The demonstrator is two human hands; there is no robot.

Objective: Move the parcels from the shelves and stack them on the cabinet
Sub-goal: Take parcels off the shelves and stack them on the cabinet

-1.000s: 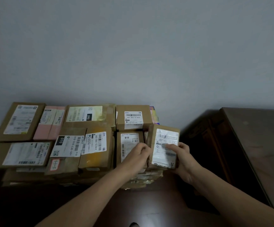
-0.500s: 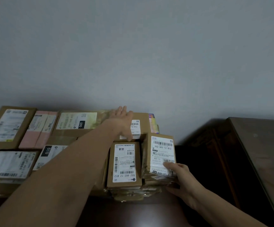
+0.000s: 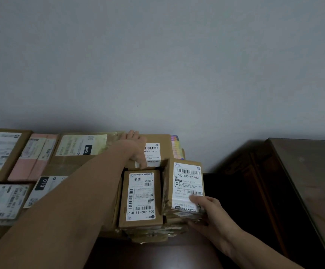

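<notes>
Change, left grip: a second ago it was on the right parcel with the other hand. It has since let go and reached across to the back parcel, against the wall.
Left grip, state: fingers reach the far edge, thumb hooks down over the near edge. It is clamped on the back parcel.
Right grip, state: unchanged, thumb on the label's near corner and fingers under the near edge. It pinches the right parcel.
Right parcel, place: flat on top of the end stack, label up, close against the middle parcel, with the back parcel just behind.
Right parcel, change: it no longer leans; it has settled level.
Stacks: labelled brown parcels in rows to the left, all on the dark cabinet.
Meaning (judgement): this parcel is as good as delivered, and one hand only steadies it.
Step in hand (judgement): the left grip is squaring or shifting the back parcel so the end stack sits tight.
Left to do (judgement): release, then fetch more. The shelves are out of sight, so the remaining count is unknown.
</notes>
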